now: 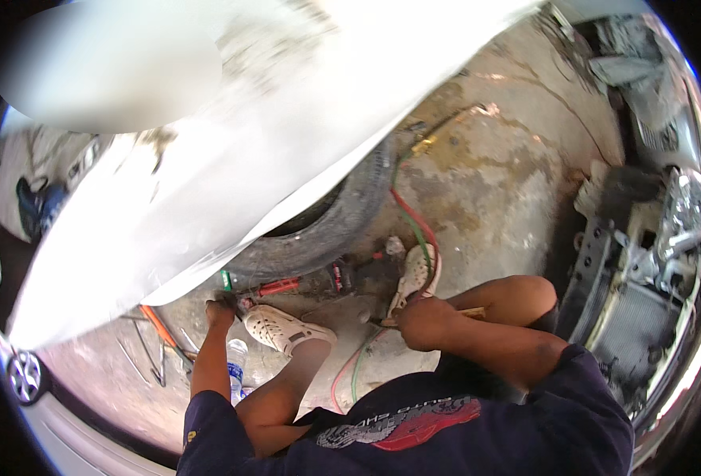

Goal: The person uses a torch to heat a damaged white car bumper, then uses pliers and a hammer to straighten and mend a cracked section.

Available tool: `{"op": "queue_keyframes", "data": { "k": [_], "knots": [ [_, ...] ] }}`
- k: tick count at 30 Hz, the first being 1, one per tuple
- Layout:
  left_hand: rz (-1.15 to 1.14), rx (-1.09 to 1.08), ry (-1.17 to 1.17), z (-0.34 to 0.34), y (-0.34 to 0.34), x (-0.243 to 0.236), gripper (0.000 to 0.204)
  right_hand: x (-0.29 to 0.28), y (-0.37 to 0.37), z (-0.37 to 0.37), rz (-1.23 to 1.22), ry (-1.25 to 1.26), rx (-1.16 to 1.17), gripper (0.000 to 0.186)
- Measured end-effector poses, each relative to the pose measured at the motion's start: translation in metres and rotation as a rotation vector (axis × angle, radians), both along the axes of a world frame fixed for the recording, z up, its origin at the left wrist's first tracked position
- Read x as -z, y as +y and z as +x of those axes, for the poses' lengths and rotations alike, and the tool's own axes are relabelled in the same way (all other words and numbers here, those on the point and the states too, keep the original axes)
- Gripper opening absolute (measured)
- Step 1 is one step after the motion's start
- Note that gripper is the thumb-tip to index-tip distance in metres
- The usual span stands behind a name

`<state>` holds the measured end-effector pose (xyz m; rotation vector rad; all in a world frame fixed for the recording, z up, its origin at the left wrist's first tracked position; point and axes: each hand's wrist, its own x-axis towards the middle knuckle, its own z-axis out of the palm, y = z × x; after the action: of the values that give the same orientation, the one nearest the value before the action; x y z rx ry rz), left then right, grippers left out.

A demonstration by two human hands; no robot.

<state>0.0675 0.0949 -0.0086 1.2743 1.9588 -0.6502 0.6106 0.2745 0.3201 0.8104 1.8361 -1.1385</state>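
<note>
My right hand (pixel 424 324) is closed round the wooden handle of a hammer (pixel 475 312), whose small head (pixel 366 316) points left, between my feet. My left hand (pixel 220 312) is closed beside the lower edge of a large white car body panel (pixel 231 174). A small dark thing shows at its fingers, too blurred to name. The panel lies slanted over a black tyre (pixel 319 254) on the floor. A red-handled tool (pixel 279 286) rests between the tyre and my left clog (pixel 279 330).
Red and green hoses (pixel 415 214) run past my right clog (pixel 411 278). A clear water bottle (pixel 237 366) stands by my left leg, with an orange-and-black tool (pixel 160 325) and bent metal rods (pixel 138 357) farther left. A car's opened front (pixel 644 262) borders the right side.
</note>
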Motion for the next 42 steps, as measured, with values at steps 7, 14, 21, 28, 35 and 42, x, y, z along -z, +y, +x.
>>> {"op": "queue_keyframes", "data": {
  "k": [7, 14, 21, 28, 35, 42],
  "knots": [
    [-0.222, 0.331, -0.270, 0.026, 0.071, -0.204, 0.052, -0.025, -0.052, -0.007, -0.192, 0.036, 0.150, 0.031],
    [-0.162, -0.789, -0.460, 0.094, 0.125, -0.539, 0.044, -0.193, -0.029, 0.049, 0.091, 0.051, 0.568, 0.035],
    [0.078, -0.958, -0.555, 0.171, 0.088, -0.744, 0.039, -0.374, 0.026, 0.241, -0.119, -0.053, 1.100, 0.038],
    [0.049, -1.332, -0.993, 0.249, 0.109, -0.757, 0.037, -0.357, -0.001, 0.461, 0.270, -0.366, 0.918, 0.043],
    [-0.035, -1.532, -0.982, 0.311, 0.072, -0.722, 0.026, -0.369, 0.076, 0.470, 0.335, -0.111, 0.828, 0.033],
    [0.201, -1.578, -1.075, 0.392, 0.117, -0.666, 0.018, -0.391, 0.171, 0.520, 0.328, 0.027, 0.142, 0.046]
  ]
}}
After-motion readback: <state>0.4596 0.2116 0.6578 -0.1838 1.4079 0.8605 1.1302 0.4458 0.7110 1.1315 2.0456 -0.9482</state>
